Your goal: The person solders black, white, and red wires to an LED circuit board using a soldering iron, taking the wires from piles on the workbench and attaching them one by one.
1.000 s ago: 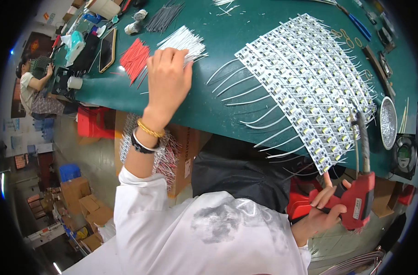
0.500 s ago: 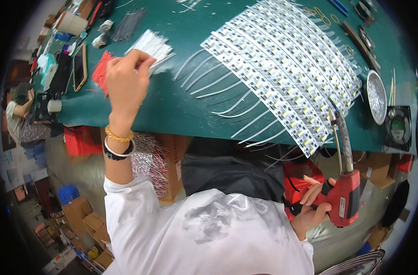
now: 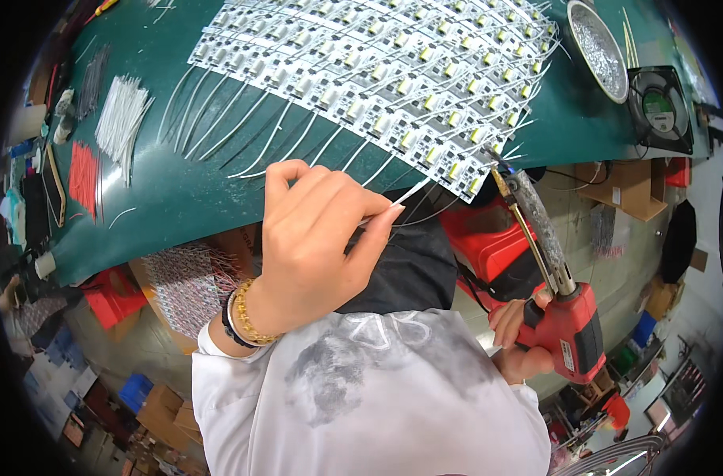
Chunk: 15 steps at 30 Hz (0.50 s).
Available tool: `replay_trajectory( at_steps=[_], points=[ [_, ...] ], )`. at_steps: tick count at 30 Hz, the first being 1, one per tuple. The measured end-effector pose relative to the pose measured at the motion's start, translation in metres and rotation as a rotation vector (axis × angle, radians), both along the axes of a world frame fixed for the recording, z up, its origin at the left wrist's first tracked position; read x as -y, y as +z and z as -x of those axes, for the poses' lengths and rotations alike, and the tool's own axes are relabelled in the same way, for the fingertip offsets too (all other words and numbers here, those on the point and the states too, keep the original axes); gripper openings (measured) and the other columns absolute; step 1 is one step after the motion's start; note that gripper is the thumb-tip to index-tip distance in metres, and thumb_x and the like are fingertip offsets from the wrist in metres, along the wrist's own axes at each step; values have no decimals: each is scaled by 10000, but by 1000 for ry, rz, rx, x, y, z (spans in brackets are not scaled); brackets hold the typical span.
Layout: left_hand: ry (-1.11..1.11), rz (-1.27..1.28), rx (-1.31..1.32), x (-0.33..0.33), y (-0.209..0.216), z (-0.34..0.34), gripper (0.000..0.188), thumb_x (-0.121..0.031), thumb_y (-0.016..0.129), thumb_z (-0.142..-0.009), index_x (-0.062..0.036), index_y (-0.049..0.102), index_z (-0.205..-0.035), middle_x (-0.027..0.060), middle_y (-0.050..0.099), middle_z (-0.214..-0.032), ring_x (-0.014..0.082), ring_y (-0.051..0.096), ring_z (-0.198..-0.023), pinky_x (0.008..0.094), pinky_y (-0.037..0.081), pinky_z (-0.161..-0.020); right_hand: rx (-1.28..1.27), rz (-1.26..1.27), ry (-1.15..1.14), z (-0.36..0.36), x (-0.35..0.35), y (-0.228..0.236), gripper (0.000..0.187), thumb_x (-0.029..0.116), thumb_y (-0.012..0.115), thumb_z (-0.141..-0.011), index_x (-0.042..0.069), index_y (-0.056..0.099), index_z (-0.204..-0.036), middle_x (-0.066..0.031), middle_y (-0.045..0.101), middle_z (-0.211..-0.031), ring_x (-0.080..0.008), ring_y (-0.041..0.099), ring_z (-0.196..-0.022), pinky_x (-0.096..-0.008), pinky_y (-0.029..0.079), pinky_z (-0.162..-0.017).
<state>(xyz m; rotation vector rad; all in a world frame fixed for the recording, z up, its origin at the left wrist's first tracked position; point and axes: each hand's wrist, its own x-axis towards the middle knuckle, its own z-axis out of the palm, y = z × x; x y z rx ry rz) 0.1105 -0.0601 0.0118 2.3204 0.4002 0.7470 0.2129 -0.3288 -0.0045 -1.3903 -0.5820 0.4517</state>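
- the left hand (image 3: 322, 226) pinches a thin white wire (image 3: 414, 192) between thumb and forefinger, the two tips pressed together with hardly any gap; the other fingers curl in.
- that wire lies just off the near edge of the sheet of light boards (image 3: 361, 87), by its near right corner; whether it touches the sheet i cannot tell.
- the right hand (image 3: 520, 341) is wrapped around the handle of a red and black soldering gun (image 3: 577, 337), fingers and thumb bent about it.
- the gun points up and to the left, its tip close to the sheet's near right corner; contact is too small to make out.
- the sheet lies on the green table (image 3: 171, 214), its corner reaching over the table's near edge, with a row of wires (image 3: 254, 139) sticking out toward the person.
- at the left of the table sit a white wire pile (image 3: 123, 119), a red wire pile (image 3: 84, 178) and a dark wire pile (image 3: 94, 79).
- to the right of the sheet stand a silvery bowl (image 3: 620, 101) and, beside it, a black fan (image 3: 660, 111).
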Motion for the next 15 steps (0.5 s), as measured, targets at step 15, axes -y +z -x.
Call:
replay_trajectory(
  at_steps=[15],
  points=[
    [23,-66,-74,4,-13,-2,154,27,746,-701,-58,618,-717,21,580,-649,198,513,-590,350,351,-717,-235,76,180,-3,21,-6,315,224,631,-804,45,410,-940,-66,552,-671,-181,537,-576,-302,414,-551]
  ],
)
